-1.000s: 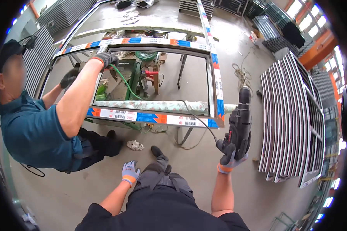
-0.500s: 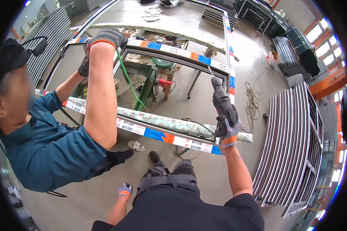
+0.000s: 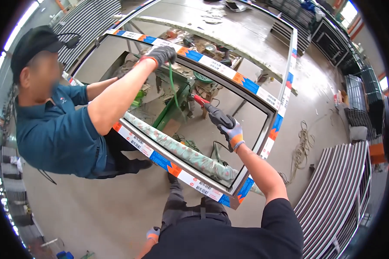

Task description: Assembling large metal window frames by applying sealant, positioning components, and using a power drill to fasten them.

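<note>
My right hand (image 3: 234,131), in a grey glove with an orange band, is closed around the grip of a dark power drill (image 3: 219,115). The drill is over the opening of a metal frame (image 3: 190,178), near its right end, and points up and left. Its tip overlaps a red item behind it, so I cannot tell where the bit ends. My left hand (image 3: 153,233), gloved too, hangs low by my side with its fingers curled; nothing shows in them. The frame carries white, blue and orange protective film.
A co-worker's gloved hand (image 3: 163,55) is at the frame's far side, beside a green hose (image 3: 173,88). A wrapped roll (image 3: 173,149) lies beneath the frame's near side. Stacked metal profiles (image 3: 333,194) stand right; a coiled cable (image 3: 302,146) lies on the floor.
My right hand has swung the drill leftward, from the frame's right corner to over the opening, and the drill now points more to the left. My view has turned, shifting the co-worker and frame.
</note>
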A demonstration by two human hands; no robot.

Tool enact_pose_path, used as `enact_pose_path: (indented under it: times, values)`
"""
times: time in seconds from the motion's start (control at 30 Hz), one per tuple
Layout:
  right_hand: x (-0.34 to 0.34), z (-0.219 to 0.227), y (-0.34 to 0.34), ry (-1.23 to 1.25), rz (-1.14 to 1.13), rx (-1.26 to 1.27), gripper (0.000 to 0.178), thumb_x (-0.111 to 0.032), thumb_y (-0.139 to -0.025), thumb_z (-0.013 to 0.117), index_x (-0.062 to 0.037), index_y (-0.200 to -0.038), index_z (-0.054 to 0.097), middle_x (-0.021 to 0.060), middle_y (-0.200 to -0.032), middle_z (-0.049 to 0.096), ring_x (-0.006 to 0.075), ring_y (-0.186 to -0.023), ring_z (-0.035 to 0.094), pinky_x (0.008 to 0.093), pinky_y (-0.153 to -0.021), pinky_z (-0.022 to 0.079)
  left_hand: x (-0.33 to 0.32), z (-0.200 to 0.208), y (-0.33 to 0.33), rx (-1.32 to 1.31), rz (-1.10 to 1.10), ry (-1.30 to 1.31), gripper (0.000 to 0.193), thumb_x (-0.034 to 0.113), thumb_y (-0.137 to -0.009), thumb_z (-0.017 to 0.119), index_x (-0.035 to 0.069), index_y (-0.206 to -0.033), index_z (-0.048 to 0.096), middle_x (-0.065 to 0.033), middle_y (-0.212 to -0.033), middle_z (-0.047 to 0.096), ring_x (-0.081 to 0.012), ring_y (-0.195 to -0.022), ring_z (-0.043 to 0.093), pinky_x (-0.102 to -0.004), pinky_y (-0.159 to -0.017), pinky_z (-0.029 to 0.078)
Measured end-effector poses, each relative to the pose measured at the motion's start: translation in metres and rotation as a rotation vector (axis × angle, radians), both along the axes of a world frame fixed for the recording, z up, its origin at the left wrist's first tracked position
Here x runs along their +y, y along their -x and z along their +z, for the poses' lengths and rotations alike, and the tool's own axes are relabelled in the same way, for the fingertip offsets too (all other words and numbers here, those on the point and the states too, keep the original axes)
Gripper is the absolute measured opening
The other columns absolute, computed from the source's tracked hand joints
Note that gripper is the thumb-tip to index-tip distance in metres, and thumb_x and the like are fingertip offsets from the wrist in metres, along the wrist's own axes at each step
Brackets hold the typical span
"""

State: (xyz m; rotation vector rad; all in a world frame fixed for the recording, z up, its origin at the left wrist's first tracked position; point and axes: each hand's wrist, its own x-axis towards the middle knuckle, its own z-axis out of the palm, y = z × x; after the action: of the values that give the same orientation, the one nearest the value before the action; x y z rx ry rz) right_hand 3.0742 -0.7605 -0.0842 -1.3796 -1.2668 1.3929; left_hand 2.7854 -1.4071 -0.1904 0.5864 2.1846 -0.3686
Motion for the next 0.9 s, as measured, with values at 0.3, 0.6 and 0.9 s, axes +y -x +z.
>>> enact_pose_path:
  times: [0.3,0.6,0.9]
  values:
    - [0.119,-0.027,0.052,-0.419,0.226,-0.254,0.079,-0.022,-0.068,0.076,-0.0101,-0.141,0.046,0.0186,-0.123,0.064,0.0330,-0.114,0.061,0.0379,-0.097,0.048,0.061,-0.050,-0.025,-0.074,0.072,-0.007,0.036,0.046,-0.083,0.062,0.016,-0.099,0.073,-0.0153,-0.099,0.071,-0.0356,-0.095,0.067,-0.0451,-0.083,0.053]
    - [0.188,-0.027,0.130,-0.733,0.677,-0.840,0.050,-0.017,-0.082,0.061,-0.0091,-0.131,0.052,0.0177,-0.117,0.065,0.0356,-0.105,0.062,0.0419,-0.089,0.049,0.256,-0.042,0.048,-0.056,-0.045,-0.044,0.034,0.044,-0.083,0.062,0.016,-0.099,0.073,-0.0143,-0.098,0.071,-0.0332,-0.094,0.066,-0.0437,-0.082,0.053]
    - [0.239,-0.130,0.185,-0.886,0.865,-0.712,0.050,-0.032,-0.093,0.049,-0.0128,-0.139,0.050,0.0122,-0.147,0.045,0.0296,-0.137,0.039,0.0409,-0.116,0.027,0.443,-0.022,0.121,-0.029,-0.193,-0.101,0.032,0.041,-0.084,0.062,0.016,-0.100,0.073,-0.0132,-0.098,0.071,-0.0308,-0.093,0.066,-0.0422,-0.081,0.052]
